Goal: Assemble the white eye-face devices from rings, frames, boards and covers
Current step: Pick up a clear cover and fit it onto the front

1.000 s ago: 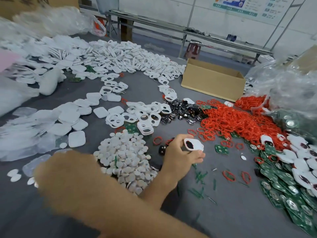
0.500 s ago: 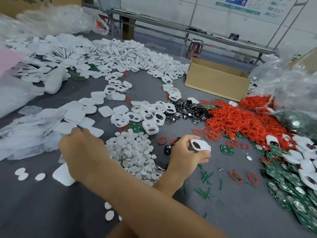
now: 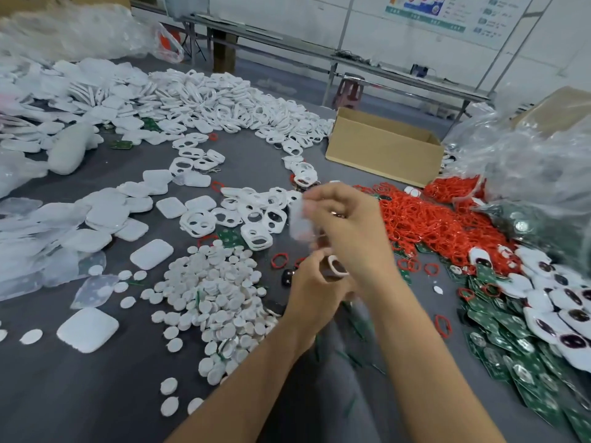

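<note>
- The right hand (image 3: 348, 231) is pinching a blurred white cover (image 3: 299, 220) above the grey table (image 3: 96, 394).
- The left hand (image 3: 311, 289) is gripping a small white frame (image 3: 335, 266) just below it.
- A heap of white discs (image 3: 217, 298) is lying left of both hands.
- Red rings (image 3: 431, 225) are spreading out to the right, near a cardboard box (image 3: 383, 148).
- Green boards (image 3: 508, 362) are lying at the right edge, with white eye-faces (image 3: 543, 302) resting on them.
</note>
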